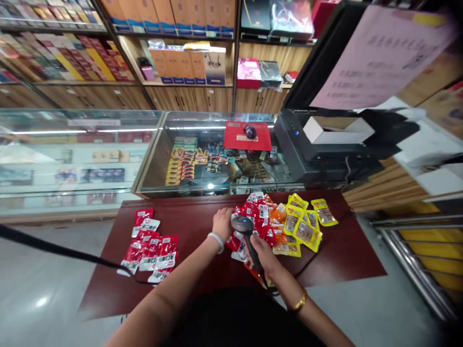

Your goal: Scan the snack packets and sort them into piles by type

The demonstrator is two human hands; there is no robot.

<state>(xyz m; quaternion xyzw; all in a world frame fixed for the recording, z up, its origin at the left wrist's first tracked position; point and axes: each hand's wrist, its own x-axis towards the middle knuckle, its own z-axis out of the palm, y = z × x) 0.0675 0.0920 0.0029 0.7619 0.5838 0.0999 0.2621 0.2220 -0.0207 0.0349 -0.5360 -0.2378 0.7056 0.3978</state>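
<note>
My right hand [265, 254] is wrapped round the handle of a dark barcode scanner [243, 224], whose head lies over a heap of red-and-white snack packets [261, 212]. My left hand [223, 222], with a pale bangle at the wrist, rests at the left edge of that heap; its fingertips are partly hidden, and I cannot make out what they hold. Orange packets [279, 214] and yellow packets [304, 230] lie to the right of the scanner. Another group of red-and-white packets [159, 250] is spread on the left of the dark red table [197, 212].
Behind the table stands a glass display case [152, 154] with a red mat [231, 137] and a mouse [249, 131] on top. A dark checkout machine [289, 144] stands at the right. A black cable [72, 253] crosses the left side. A metal rack [408, 265] stands at the right.
</note>
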